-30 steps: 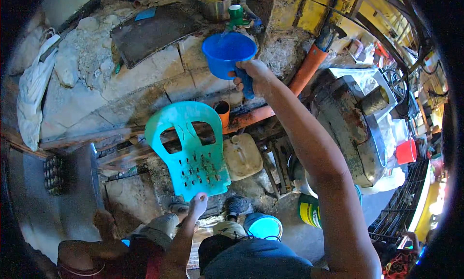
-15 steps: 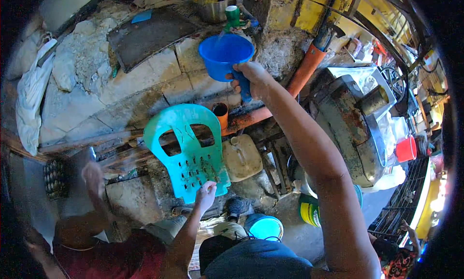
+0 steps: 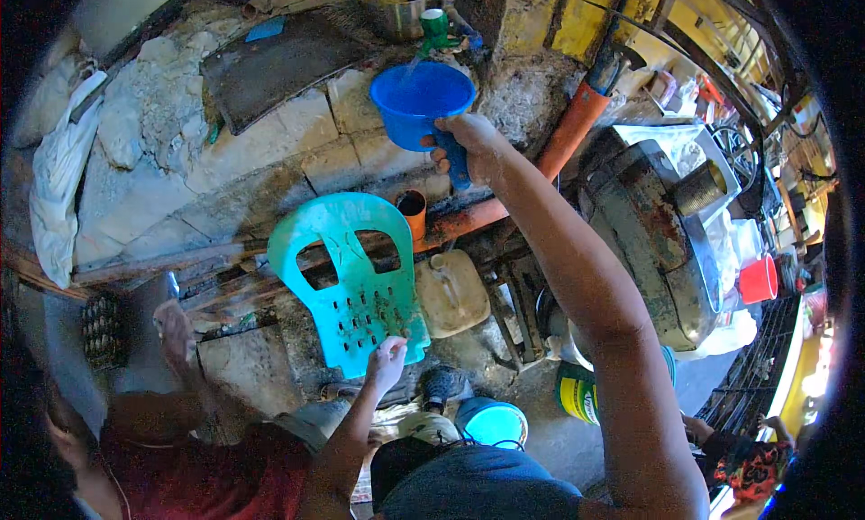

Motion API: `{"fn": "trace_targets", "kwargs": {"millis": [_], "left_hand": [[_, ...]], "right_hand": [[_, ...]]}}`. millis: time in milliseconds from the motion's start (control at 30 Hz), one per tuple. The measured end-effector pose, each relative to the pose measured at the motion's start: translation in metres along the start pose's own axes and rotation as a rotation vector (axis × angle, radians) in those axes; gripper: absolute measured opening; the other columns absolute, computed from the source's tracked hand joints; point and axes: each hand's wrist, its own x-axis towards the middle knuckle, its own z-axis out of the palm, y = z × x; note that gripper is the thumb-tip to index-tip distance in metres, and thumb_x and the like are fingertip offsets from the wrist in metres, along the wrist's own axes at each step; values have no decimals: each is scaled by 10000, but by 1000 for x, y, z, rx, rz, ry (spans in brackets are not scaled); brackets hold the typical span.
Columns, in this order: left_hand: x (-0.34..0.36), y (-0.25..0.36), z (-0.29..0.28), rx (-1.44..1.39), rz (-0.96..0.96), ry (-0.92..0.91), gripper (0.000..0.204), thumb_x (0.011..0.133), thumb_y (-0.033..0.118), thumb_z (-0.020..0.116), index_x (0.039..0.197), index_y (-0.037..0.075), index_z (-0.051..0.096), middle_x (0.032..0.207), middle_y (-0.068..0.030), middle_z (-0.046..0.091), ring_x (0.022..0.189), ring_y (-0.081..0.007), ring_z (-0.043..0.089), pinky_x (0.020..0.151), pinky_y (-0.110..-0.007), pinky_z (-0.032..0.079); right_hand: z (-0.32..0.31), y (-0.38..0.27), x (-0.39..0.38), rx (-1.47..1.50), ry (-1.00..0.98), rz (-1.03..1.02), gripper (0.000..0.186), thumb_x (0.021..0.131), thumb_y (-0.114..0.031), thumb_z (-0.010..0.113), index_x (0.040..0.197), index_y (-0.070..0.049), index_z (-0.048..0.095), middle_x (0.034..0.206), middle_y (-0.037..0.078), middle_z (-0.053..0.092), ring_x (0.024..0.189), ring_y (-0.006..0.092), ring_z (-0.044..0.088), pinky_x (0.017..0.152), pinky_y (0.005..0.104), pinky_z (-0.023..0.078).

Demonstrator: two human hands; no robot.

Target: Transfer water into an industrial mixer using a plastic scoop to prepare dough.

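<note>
My right hand (image 3: 468, 149) is closed round the thick handle of a blue water dipper (image 3: 422, 114), held out far from me. A thin stream of water falls into it from the green tap (image 3: 436, 35) just above. The dipper sits nearly level beneath the spout. Low in the middle, my left hand (image 3: 387, 360) hovers over the near edge of a turquoise plastic chair (image 3: 347, 223), its fingers curled together, with nothing seen in them. I cannot tell whether it touches the chair.
Another person in a dark red shirt (image 3: 216, 466) is close at the left. A beige jerrycan (image 3: 452, 295) stands beside the chair. An orange pipe (image 3: 569, 128) slopes behind my right arm. A blue bucket (image 3: 491, 424) is near my feet. A rusty metal machine (image 3: 640, 241) stands right.
The dipper and both my hands stay almost in place while water keeps running. The other person's hand on the left has moved slightly. At the lower right, another person has shifted.
</note>
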Motion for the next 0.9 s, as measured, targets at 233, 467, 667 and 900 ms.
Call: {"fn": "trace_targets", "kwargs": {"millis": [233,467,667,900], "left_hand": [[1,-3,2,22,66,-21,205,907,156,589,1065,46,659,893,-67,691,706,-189,637,634,-302,505],[7,5,-6,-79,41,18,222,929,155,571,1106,40,642,904,-81,682,699,-175,630,616,-284,504],[45,82,-45,-68,156,9,232,952,126,558,1150,20,618,935,-96,673,755,-163,625,659,-273,502],[90,217,-108,-357,403,187,238,961,127,570,1172,26,613,1017,-73,675,843,-149,619,739,-271,501]], "right_hand": [[0,0,0,-14,33,-4,202,971,-135,491,1135,-24,452,904,147,627,549,164,506,426,287,420],[3,-1,-1,-29,8,-9,198,977,-148,485,1126,-21,453,907,143,628,555,162,506,430,287,414],[-10,-1,2,-19,32,6,200,977,-153,484,1124,-21,451,908,143,626,558,165,510,428,291,417],[-5,0,1,14,12,-5,202,974,-155,492,1121,-20,455,907,146,629,558,172,517,426,297,424]]}}
